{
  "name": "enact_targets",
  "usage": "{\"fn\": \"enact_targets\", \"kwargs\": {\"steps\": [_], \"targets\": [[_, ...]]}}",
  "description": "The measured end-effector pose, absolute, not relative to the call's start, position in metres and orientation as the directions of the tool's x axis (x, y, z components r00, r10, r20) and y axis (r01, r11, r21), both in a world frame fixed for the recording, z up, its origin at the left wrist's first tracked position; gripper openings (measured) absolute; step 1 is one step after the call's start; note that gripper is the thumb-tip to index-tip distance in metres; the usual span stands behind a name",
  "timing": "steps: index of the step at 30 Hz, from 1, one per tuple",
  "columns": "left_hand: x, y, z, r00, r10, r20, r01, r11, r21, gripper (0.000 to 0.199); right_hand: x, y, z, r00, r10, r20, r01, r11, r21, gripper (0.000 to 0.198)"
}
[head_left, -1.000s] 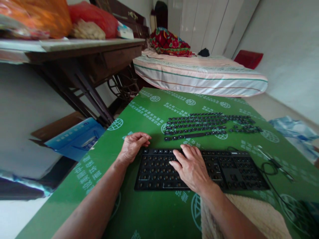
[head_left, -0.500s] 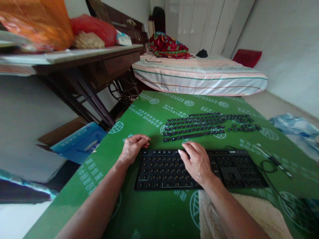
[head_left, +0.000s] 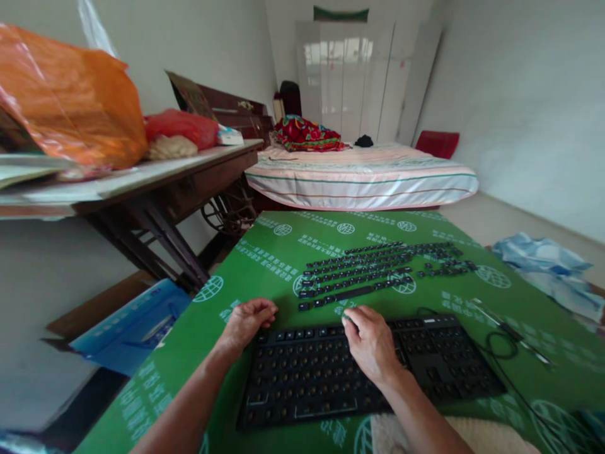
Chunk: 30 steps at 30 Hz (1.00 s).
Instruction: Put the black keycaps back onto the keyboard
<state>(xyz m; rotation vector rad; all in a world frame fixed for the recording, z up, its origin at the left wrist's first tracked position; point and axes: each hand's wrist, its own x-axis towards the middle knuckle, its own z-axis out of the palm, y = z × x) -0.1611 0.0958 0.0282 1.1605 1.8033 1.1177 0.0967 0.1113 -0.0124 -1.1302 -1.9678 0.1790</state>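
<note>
A black keyboard [head_left: 326,372] lies on the green table, most of its keys stripped of their caps; several caps remain along the top row. My right hand [head_left: 371,343] is over the top row near the middle, thumb and forefinger pinched. A small dark spot shows at those fingertips, too small to name. Just off the keyboard's top left corner rests my left hand [head_left: 249,320], fingers curled together; anything inside them is hidden. Beyond the keyboard, loose black keycaps [head_left: 359,277] are laid out in rows, with a long space bar [head_left: 354,293] in the nearest row.
Right of the keyboard are a thin tool [head_left: 513,332] and the looped black cable [head_left: 501,347]. A beige cloth [head_left: 472,435] lies at the near edge. Left of the green table [head_left: 265,258] stand a blue box [head_left: 137,325] and a sewing table [head_left: 189,170]; a bed [head_left: 359,176] is behind.
The camera has tilted up, so everything sits lower in view. My right thumb and forefinger have come together into a pinch at the top row. My left hand stays curled beside the corner.
</note>
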Motion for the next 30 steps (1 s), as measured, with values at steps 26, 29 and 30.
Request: {"fn": "enact_targets", "kwargs": {"steps": [26, 29, 30], "targets": [[-0.153, 0.105, 0.010, -0.473, 0.880, -0.048, 0.332, 0.229, 0.915, 0.028, 0.123, 0.123, 0.017, -0.236, 0.872, 0.429, 0.589, 0.479, -0.651, 0.020], [-0.153, 0.106, 0.008, -0.468, 0.882, -0.054, 0.319, 0.226, 0.920, 0.029, 0.130, 0.130, 0.028, -0.313, 0.872, 0.375, 0.614, 0.487, -0.621, 0.019], [-0.153, 0.105, 0.008, -0.465, 0.883, -0.055, 0.317, 0.224, 0.922, 0.029, 0.132, 0.133, 0.032, -0.336, 0.870, 0.360, 0.625, 0.492, -0.606, 0.019]]}}
